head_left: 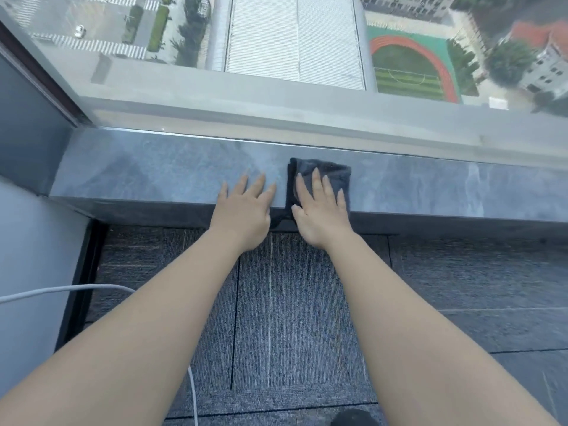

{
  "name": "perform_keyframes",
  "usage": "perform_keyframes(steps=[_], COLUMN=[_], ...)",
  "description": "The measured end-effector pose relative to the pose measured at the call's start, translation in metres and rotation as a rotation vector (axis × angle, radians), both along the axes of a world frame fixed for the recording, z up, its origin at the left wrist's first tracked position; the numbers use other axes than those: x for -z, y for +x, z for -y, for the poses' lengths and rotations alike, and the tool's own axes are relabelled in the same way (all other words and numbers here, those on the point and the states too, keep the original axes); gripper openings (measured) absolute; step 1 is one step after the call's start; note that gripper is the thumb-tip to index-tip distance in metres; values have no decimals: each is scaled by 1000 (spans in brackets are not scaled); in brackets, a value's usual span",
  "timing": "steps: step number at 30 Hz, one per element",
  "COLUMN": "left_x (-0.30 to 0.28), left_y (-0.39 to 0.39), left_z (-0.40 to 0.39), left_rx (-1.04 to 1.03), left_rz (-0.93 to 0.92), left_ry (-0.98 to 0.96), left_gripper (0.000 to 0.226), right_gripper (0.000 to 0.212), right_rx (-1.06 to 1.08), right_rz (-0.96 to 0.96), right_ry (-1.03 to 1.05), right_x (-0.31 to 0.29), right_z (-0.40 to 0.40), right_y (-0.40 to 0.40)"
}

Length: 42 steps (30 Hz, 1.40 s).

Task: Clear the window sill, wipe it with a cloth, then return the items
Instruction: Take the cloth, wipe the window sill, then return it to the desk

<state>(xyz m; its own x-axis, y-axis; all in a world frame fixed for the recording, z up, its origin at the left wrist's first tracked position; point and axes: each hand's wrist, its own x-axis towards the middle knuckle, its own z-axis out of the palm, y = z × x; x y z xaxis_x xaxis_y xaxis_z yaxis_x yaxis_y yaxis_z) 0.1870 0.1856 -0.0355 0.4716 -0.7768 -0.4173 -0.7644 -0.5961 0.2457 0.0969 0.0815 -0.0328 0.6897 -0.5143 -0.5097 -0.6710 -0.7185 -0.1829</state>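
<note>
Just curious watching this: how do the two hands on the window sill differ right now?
The right hand presses flat on a dark grey cloth; the left hand rests on the bare window sill, touching no cloth. Both lie palm down with fingers spread, pointing toward the glass.

place: high-rise office | cues: carpet tiles [295, 318]; stone window sill [153, 170]; rooftops far below

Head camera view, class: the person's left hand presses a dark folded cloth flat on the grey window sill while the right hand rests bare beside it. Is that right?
Not quite. In the head view the right hand presses the dark folded cloth flat on the grey window sill; the left hand rests bare beside it.
</note>
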Motion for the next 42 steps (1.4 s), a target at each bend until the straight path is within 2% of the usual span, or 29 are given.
perform_keyframes(steps=[6, 18, 21, 26, 30, 32, 35, 38, 42], left_x=[-6, -1, 1, 5, 4, 3, 3, 2, -1], left_y=[-5, -67, -80, -99, -117, -127, -143, -160, -181], left_z=[-9, 68, 88, 106, 118, 127, 146, 165, 186], left_rx=[-44, -47, -46, -187, -231, -234, -208, -229, -209], left_rz=[-27, -5, 0, 27, 41, 52, 83, 80, 87], left_ry=[-11, -115, -109, -174, -182, -169, -212, -159, -154], left_gripper=[49, 49, 47, 46, 44, 52, 80, 70, 80], right_gripper=[57, 58, 57, 56, 56, 56, 57, 57, 57], right_rx=[67, 260, 157, -174, -190, -153, -96, -40, 63], right_rz=[-32, 2, 37, 160, 172, 159, 150, 132, 112], right_ry=[-3, -106, -120, -102, -60, -60, -69, -78, -105], right_x=[-3, 6, 9, 13, 14, 15, 14, 14, 15], right_z=[19, 113, 119, 115, 128, 142, 168, 197, 236], right_y=[-32, -79, -75, -79, -98, -111, -132, -154, -188])
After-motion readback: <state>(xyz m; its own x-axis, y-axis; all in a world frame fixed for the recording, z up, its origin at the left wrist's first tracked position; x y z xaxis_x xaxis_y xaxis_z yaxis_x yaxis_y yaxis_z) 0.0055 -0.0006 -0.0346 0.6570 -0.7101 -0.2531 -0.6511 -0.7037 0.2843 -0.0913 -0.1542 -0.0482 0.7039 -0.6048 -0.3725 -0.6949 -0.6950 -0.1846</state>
